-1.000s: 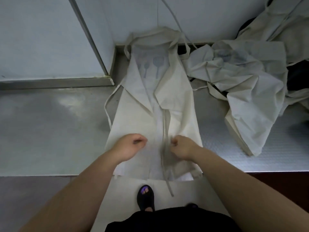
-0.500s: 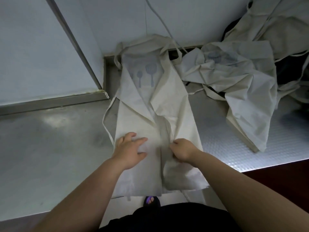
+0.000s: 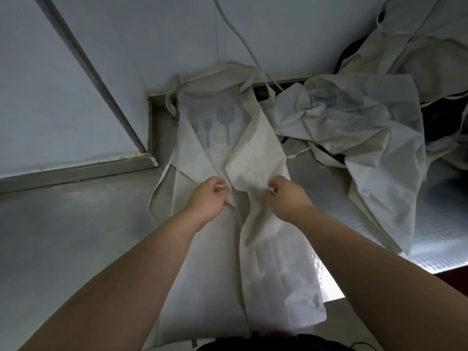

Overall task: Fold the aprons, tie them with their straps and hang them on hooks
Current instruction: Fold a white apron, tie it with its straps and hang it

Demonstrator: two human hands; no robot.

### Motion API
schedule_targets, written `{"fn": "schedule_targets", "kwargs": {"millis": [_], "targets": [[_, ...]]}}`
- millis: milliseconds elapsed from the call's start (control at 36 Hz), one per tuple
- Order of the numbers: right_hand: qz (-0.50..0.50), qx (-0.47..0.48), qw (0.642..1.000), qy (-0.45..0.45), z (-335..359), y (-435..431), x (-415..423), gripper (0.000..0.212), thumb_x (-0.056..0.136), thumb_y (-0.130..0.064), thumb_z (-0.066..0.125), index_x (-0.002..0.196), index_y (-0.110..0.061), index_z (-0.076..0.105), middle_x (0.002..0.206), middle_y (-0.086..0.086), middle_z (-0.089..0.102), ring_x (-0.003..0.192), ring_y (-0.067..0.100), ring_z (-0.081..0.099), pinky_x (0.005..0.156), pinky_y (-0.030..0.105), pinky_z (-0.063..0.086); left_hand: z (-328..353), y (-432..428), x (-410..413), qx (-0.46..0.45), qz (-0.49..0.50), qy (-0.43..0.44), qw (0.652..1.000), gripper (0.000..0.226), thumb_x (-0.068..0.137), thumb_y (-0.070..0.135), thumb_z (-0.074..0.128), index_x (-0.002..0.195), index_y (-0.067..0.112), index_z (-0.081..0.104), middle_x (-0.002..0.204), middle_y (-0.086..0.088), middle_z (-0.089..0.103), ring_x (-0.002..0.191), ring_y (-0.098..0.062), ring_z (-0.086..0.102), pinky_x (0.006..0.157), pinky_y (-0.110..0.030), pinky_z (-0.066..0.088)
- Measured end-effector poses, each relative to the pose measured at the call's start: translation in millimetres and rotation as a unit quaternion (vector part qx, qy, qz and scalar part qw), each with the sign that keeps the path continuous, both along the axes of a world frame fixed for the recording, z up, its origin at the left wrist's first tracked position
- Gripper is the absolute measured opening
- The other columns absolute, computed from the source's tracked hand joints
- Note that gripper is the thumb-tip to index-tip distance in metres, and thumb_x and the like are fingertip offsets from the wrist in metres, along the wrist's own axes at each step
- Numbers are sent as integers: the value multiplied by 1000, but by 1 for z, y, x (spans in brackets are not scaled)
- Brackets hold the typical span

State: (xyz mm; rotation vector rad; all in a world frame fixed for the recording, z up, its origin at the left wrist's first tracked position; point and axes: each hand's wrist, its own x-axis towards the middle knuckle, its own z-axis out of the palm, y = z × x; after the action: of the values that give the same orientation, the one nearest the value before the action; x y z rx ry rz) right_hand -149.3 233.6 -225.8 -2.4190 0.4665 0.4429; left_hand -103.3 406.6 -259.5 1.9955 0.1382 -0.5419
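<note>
a cream apron (image 3: 255, 160) lies lengthwise in the middle of the frame on the grey metal surface (image 3: 76, 224). its bib with printed utensils (image 3: 222, 125) is at the top against the wall (image 3: 76, 72), and its hem hangs over the near edge. both side flaps are folded inward. the left hand (image 3: 207, 198) and right hand (image 3: 286, 198), close together at centre frame, each have curled fingers pinching a fold of the cloth. a thin strap (image 3: 154, 196) loops out on the apron's left. a crumpled pile of aprons (image 3: 367, 138) fills the upper right.
</note>
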Motion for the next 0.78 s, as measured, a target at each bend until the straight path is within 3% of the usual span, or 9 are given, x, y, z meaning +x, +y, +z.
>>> {"fn": "schedule_targets", "kwargs": {"millis": [111,250,306,389,472,528,583,639,778], "targets": [[8,20,1000,-7,-5,-9,23,44,98,-23,45,140,-15,37,139,11,44,123,28,47,95,34,43,7,-22,27,-114,52,102,987,36,94,20,50,130,24,44,89,-4,55,81,-22,56,67,-31,46],[17,14,1000,22,-13,-24,45,54,96,-17,46,146,-19,26,143,13,38,124,30,45,95,36,42,7,-38,57,-194,93,166,962,35,96,21,47,130,28,45,81,1,48,72,-15,47,64,-25,42],[11,8,999,52,-19,-32,51,62,95,-19,48,149,-21,16,141,15,38,123,32,46,93,36,42,1,-45,67,-159,100,138,972,34,96,21,47,130,25,49,91,2,53,78,-14,51,66,-25,40],[0,-33,995,96,-27,-42,59,70,94,-28,49,149,-20,6,139,21,35,121,36,46,95,39,40,-11,-51,78,29,66,2,997,38,94,21,50,131,20,51,120,0,56,106,-19,55,83,-23,40],[-25,-53,991,116,-35,-51,66,64,95,-30,45,147,-16,11,137,23,36,121,38,46,96,40,40,-18,-57,83,31,86,7,996,44,88,24,53,131,14,49,122,-8,56,102,-29,58,88,-29,46],[-42,-46,992,113,-39,-55,72,57,96,-27,42,145,-12,18,135,23,41,119,38,48,96,40,42,-15,-62,88,-69,144,76,984,39,88,18,52,126,9,50,103,-8,56,74,-24,56,69,-32,53],[-51,-39,992,109,-40,-58,76,52,96,-25,41,142,-9,21,132,23,45,120,37,48,96,40,43,-13,-66,94,-161,179,130,962,15,91,4,44,100,-1,56,72,-6,49,57,-16,43,46,-22,44],[-43,-46,993,101,-41,-61,80,49,97,-21,40,140,-9,21,130,23,48,119,37,49,93,39,42,-7,-71,102,-218,186,169,943,19,92,1,41,79,5,54,61,-4,43,50,-15,40,37,-16,36],[60,-16,998,13,-32,-54,85,64,91,-10,49,146,-21,19,133,17,44,121,32,47,95,35,40,3,-76,102,-217,32,183,958,46,88,-11,33,120,11,57,81,-4,58,52,-11,44,38,-17,27]]}}
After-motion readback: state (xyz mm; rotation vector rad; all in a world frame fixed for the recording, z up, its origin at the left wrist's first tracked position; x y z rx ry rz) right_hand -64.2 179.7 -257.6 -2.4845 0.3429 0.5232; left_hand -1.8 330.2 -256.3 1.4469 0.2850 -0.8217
